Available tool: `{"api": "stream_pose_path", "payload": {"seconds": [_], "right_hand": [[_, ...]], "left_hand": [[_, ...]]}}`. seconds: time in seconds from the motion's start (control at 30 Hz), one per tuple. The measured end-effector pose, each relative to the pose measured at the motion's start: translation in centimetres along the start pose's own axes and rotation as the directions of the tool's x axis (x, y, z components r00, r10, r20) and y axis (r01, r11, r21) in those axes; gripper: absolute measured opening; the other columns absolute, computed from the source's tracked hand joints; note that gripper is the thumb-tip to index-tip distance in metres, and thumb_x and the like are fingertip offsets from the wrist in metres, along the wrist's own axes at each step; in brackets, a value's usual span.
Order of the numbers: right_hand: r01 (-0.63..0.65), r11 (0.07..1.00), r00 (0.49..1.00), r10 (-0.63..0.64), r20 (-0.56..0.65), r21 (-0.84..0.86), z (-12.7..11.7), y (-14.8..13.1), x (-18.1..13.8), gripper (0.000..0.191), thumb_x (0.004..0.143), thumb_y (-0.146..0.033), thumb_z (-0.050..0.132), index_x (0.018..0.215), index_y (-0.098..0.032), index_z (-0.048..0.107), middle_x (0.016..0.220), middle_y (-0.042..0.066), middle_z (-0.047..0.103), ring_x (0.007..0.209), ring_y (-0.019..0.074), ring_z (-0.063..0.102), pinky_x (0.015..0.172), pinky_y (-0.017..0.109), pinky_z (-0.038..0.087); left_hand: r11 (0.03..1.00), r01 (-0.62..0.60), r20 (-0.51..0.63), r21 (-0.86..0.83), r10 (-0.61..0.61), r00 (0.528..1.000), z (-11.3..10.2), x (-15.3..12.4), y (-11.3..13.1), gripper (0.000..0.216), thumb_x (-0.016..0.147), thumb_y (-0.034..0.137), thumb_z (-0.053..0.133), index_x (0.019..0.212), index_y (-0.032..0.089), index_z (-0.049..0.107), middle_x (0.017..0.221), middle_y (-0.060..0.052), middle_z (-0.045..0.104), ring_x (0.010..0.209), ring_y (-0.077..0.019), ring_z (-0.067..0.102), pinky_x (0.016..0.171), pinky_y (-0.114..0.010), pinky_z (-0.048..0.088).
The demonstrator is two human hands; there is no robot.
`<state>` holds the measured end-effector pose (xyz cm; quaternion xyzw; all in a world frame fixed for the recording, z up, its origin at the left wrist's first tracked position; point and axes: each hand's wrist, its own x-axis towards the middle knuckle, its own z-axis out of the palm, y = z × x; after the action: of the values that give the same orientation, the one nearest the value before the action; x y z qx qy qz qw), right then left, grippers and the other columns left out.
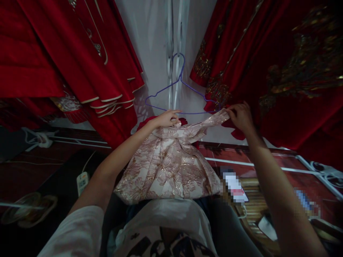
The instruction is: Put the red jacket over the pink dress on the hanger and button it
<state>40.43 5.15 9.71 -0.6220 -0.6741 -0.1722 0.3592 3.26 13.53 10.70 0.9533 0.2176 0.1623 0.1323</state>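
Across my lap lies a pale pink and white brocade garment point(171, 164) with gold threads and a flared, pleated skirt part. My left hand point(168, 118) is at its upper edge, with the fingers pinched on the cloth and one finger stretched out. My right hand point(241, 115) pinches the end of a band point(213, 119) of the same cloth and holds it taut, up and to the right. Just beyond both hands a purple wire hanger point(180, 81) hangs from a white metal rack point(177, 32). No cloth is visible on the hanger.
Red embroidered garments hang at the left point(107, 78) and right point(268, 107). At my right, a phone point(235, 187) lies on a slatted bamboo seat point(252, 200). At my left are a white remote-like device point(82, 182) and sandals point(29, 208). White rack bars point(230, 161) run near the floor.
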Motion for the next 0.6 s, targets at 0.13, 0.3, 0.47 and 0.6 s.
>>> {"api": "stream_pose_path", "payload": {"seconds": [0.13, 0.3, 0.47, 0.6], "right_hand": [[0.040, 0.999, 0.998, -0.041, -0.044, -0.035, 0.0, 0.3, 0.0, 0.025, 0.087, -0.036, 0.045, 0.083, -0.020, 0.064, 0.089, 0.010, 0.069, 0.094, 0.0275, 0.061, 0.109, 0.051, 0.030], [-0.002, 1.000, 0.995, 0.003, -0.105, 0.003, -0.5, -1.2, 0.6, 0.031, 0.090, -0.040, 0.042, 0.089, -0.018, 0.065, 0.095, 0.014, 0.067, 0.097, 0.0291, 0.059, 0.095, 0.046, 0.042], [-0.083, 0.991, 0.992, 0.092, -0.082, 0.104, 0.2, -6.1, 2.9, 0.037, 0.096, -0.041, 0.033, 0.105, -0.019, 0.061, 0.107, 0.014, 0.064, 0.104, 0.0273, 0.058, 0.093, 0.041, 0.042], [-0.157, 0.969, 0.987, 0.161, -0.005, 0.190, 1.7, -9.7, 3.9, 0.040, 0.098, -0.042, 0.027, 0.118, -0.019, 0.053, 0.111, 0.013, 0.063, 0.107, 0.0279, 0.057, 0.094, 0.043, 0.039]], "left_hand": [[1.000, -0.012, -0.024, -0.020, 0.011, 1.000, -0.1, -0.2, -0.1, 0.025, 0.088, 0.031, 0.051, 0.078, 0.016, 0.068, 0.145, -0.013, 0.047, 0.126, -0.0230, 0.053, 0.108, -0.043, 0.035], [0.998, -0.020, -0.020, -0.065, 0.019, 1.000, -0.1, -0.2, 0.2, 0.024, 0.088, 0.031, 0.051, 0.079, 0.016, 0.068, 0.142, -0.012, 0.050, 0.119, -0.0201, 0.059, 0.096, -0.035, 0.045], [0.978, -0.041, -0.062, -0.203, 0.029, 0.998, 0.3, 0.2, 1.1, 0.030, 0.092, 0.039, 0.047, 0.089, 0.017, 0.067, 0.139, -0.011, 0.054, 0.125, -0.0198, 0.055, 0.100, -0.034, 0.043], [0.954, -0.038, -0.091, -0.296, 0.012, 0.996, 0.2, 0.0, 1.7, 0.036, 0.094, 0.044, 0.043, 0.096, 0.016, 0.065, 0.137, -0.013, 0.055, 0.126, -0.0205, 0.054, 0.103, -0.036, 0.041]]}}
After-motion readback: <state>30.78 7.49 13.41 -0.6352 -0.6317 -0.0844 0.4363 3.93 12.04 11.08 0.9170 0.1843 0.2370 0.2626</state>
